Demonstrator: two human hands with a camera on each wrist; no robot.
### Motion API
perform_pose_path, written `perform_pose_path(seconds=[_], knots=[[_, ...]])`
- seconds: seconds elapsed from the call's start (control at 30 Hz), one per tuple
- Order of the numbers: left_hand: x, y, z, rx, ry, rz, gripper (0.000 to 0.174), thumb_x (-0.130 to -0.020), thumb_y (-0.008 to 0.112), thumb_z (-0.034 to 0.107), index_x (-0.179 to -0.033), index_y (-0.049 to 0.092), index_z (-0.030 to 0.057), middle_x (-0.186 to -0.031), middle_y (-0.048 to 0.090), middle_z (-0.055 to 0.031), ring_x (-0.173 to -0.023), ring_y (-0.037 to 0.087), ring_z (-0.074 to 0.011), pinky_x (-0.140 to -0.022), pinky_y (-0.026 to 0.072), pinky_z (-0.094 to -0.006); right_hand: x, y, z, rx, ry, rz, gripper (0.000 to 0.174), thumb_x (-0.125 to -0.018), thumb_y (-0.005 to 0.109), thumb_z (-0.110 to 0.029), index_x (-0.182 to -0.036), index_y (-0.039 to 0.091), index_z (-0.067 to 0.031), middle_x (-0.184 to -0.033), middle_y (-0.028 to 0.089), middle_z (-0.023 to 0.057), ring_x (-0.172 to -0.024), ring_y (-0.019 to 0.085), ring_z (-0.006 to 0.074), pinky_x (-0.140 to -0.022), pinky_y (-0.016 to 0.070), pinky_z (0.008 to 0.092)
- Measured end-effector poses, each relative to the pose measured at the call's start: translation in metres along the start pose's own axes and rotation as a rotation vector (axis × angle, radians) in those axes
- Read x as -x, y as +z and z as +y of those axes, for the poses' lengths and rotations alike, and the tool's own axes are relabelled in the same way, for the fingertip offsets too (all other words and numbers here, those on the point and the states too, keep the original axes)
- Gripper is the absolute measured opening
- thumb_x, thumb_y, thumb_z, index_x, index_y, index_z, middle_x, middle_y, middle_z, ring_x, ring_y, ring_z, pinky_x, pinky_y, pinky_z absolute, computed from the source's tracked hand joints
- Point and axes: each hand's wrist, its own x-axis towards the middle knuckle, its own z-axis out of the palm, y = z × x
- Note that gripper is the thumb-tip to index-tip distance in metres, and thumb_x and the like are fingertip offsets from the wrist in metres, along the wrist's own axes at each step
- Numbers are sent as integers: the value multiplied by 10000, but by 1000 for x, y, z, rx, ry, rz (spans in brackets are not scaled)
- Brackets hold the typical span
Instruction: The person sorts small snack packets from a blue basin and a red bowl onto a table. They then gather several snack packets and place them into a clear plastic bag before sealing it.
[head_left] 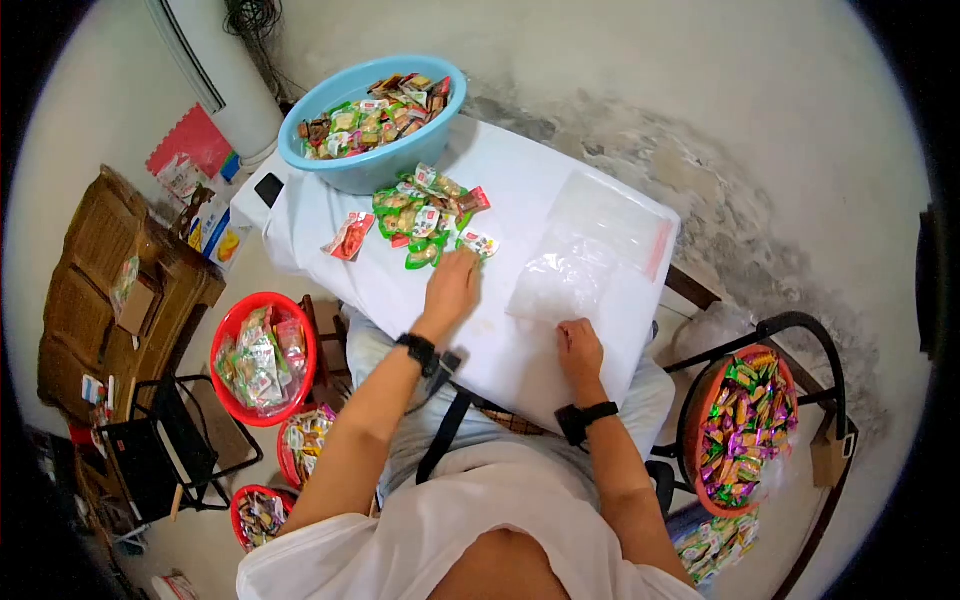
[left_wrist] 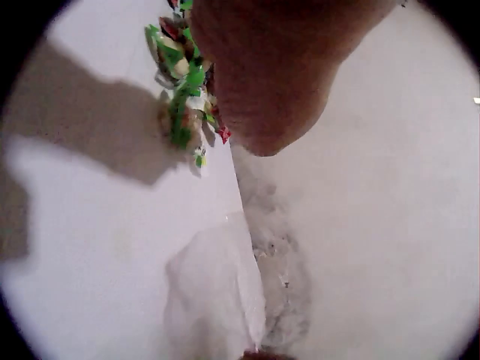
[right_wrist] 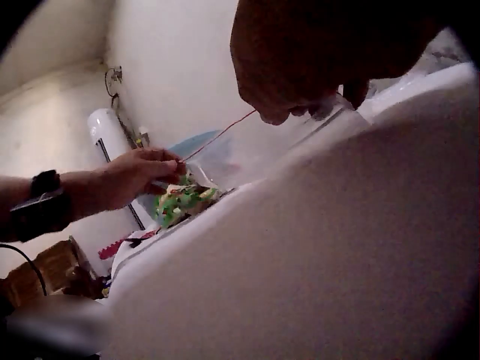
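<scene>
My left hand (head_left: 453,290) reaches to the near edge of a pile of snack packets (head_left: 425,215), mostly green, with some red and white wrappers. Its fingertips overlap a white-and-red packet (head_left: 478,243); whether they grip it I cannot tell. Beside the hand, a red packet (head_left: 350,236) lies apart from the pile. My right hand (head_left: 580,352) pinches the near edge of a clear plastic bag (head_left: 560,283), its fingers curled. In the right wrist view, a thin red line (right_wrist: 217,135) runs along the bag's edge from the right hand (right_wrist: 300,67) towards the left hand's fingertips (right_wrist: 174,166).
A blue basin (head_left: 372,165) full of packets stands at the table's back left, near a phone (head_left: 268,189). Another clear bag with a red strip (head_left: 660,250) lies at the right. Red baskets (head_left: 222,335) surround the left side; a basket of purple-and-green sweets (head_left: 745,430) is at the right.
</scene>
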Motion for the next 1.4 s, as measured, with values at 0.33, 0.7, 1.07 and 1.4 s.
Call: perform_pose_path(seconds=[0.33, 0.7, 1.07, 1.4], knots=[[-88, 27, -15, -577, 293, -510, 237, -740, 577, 134, -976, 590, 111, -1000, 602, -83, -1068, 489, -283, -995, 182, -621, 13, 8, -1, -30, -32, 102, 60, -773, 628, -108, -805, 589, -75, -763, 562, 93, -718, 568, 281, -630, 466, 377], [-84, 23, -33, -653, 613, -620, 168, -752, 585, 188, -909, 622, 139, -905, 601, -91, -971, 545, -280, -850, 411, -432, 11, 8, 0, -6, -72, 105, 65, -778, 593, -102, -836, 586, -72, -751, 550, 100, -689, 556, 291, -612, 459, 390], [23, -75, -50, 474, -405, -292, 179, -855, 555, 178, -960, 511, 40, -696, 592, -74, -569, 585, -182, -487, 482, -325, 11, 13, 1, -51, -62, 103, 86, -788, 597, -150, -809, 607, -67, -768, 576, 107, -713, 577, 303, -634, 475, 394], [128, -45, 43, 1221, -778, -388, 255, -905, 498, 108, -1143, 479, 19, -959, 645, -101, -766, 659, -167, -626, 560, -262, 5, 12, -28, -143, 52, 37, 94, -785, 590, -139, -799, 614, -50, -779, 595, 123, -709, 592, 301, -621, 477, 386]])
